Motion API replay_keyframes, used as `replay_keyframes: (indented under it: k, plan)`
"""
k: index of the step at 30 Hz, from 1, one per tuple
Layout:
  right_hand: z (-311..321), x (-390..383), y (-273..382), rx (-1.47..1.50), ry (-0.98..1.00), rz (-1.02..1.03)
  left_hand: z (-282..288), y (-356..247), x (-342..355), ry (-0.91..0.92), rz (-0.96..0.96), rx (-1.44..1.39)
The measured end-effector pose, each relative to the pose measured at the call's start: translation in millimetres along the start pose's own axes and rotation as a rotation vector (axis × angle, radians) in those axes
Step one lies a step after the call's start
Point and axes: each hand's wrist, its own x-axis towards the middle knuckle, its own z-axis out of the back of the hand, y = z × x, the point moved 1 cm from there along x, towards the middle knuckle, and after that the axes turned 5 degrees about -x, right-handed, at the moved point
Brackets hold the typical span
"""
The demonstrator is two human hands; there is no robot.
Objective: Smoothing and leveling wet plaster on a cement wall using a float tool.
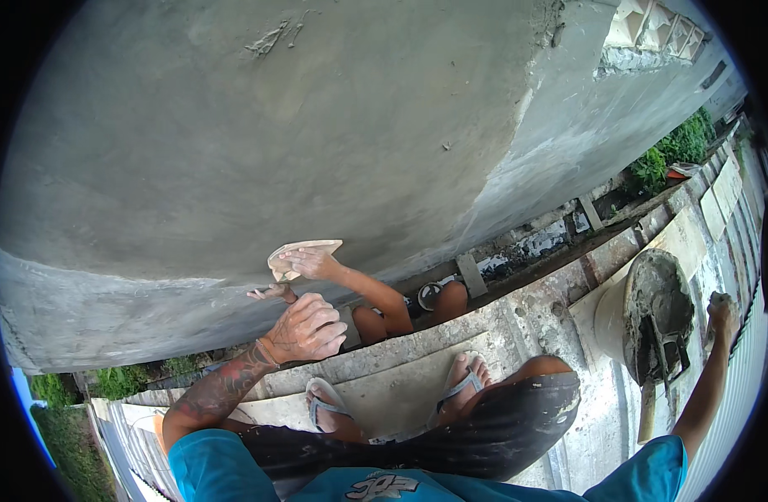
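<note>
In front of me, my left hand (307,328) is closed with its fingers curled in. Nothing sticks out of it, and its inside is hidden. Far to the right, my right hand (723,316) makes a fist beside a bucket (611,318) of wet grey mortar (658,280). What that fist grips, if anything, is hidden. A mortar-caked tool with a wooden handle (647,412) leans out of the bucket. Just beyond my left hand, a co-worker's hand (317,263) holds a pale flat board (321,245) against the plastered wall (317,151); their other hand (271,292) is below it.
My sandalled feet (467,386) stand on boards over a metal roof (606,410). A narrow gap (518,251) runs between roof and wall, and the co-worker's knees (369,325) show in it. Vent blocks (654,29) sit in the wall at upper right. Green plants (683,144) grow beyond.
</note>
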Motion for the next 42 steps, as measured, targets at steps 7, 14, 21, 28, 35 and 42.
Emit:
replay_keyframes:
  k: [7, 14, 21, 28, 35, 42]
  plan:
    - [32.8, 44.5, 1.4, 0.56, -0.105, -0.049, -2.2, 4.1, -4.5, -0.002, -0.037, -0.055]
    - [157.0, -53.8, 227.0, 1.282, 0.097, 0.521, 27.0, 3.4, -50.4, 0.266, 0.138, -0.031]
    - [204.0, -104.4, 446.5, 1.436, 0.153, 0.632, 30.3, 1.4, -131.3, 0.335, 0.606, -0.037]
    - [168.7, -126.4, 540.4, 1.918, 0.858, 0.272, 50.8, -24.7, -169.4, 0.239, 0.73, -0.043]
    - [185.5, -204.5, 567.5, 1.776, 0.587, 0.609, 47.8, -16.8, -167.7, 0.273, 0.722, -0.071]
    - [178.9, -174.4, 534.6, 1.853, 0.748, 0.604, 62.5, -13.9, -156.4, 0.093, 0.718, -0.013]
